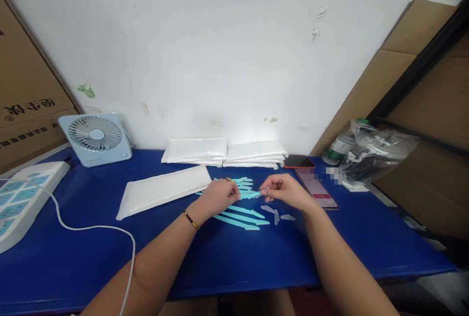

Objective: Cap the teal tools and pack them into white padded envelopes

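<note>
My left hand [219,195], wearing a ring and a bracelet, is closed on a teal eyebrow razor [249,195] that points to the right. At the razor's tip, my right hand [285,190] pinches a small clear blade cap [259,194] between thumb and fingers; whether the cap is on the blade I cannot tell. Several more teal razors [240,221] lie fanned out on the blue table [234,267], in front of and behind my left hand, partly hidden by it. A few loose clear caps [276,217] rest below my right hand.
A white padded envelope [164,190] lies left of the razors, with stacked envelopes [194,150] by the wall. A fan [95,135], power strip [25,194] and white cable [91,228] are left. Phones [315,186], a bottle [337,150] and a plastic bag [370,155] are right.
</note>
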Tool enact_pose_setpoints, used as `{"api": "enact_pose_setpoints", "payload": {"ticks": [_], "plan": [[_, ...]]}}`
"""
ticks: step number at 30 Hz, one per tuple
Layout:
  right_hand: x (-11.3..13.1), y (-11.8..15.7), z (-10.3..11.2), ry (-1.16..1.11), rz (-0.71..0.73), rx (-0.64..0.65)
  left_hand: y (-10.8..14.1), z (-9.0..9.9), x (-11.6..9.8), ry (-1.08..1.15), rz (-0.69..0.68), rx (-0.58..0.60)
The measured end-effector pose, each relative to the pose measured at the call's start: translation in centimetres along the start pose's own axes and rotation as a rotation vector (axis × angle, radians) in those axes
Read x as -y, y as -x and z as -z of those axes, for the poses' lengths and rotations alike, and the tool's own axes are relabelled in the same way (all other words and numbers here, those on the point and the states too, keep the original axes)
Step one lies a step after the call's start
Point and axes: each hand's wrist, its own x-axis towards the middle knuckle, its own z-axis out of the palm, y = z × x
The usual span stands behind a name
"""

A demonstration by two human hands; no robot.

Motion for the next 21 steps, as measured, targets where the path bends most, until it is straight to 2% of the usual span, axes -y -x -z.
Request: {"api": "enact_pose_setpoints", "payload": {"ticks": [7,12,16,21], "plan": [[0.0,0.3,1.0,0.038,0.030,-0.066,0.0,0.6,0.2,0.002,0.037,-0.011],[-0.1,-0.2,-0.6,-0.005,0.026,-0.053,0.0,0.4,0.1,0.012,0.025,-0.012],[-0.2,-0.8,-1.7,-0.053,0.069,-0.106,-0.2,0.1,0.2,0.007,0.038,-0.053],[-0.3,-0.5,-0.5,-0.015,0.118,-0.175,-0.3,0.5,0.6,-0.023,0.068,-0.081]]}}
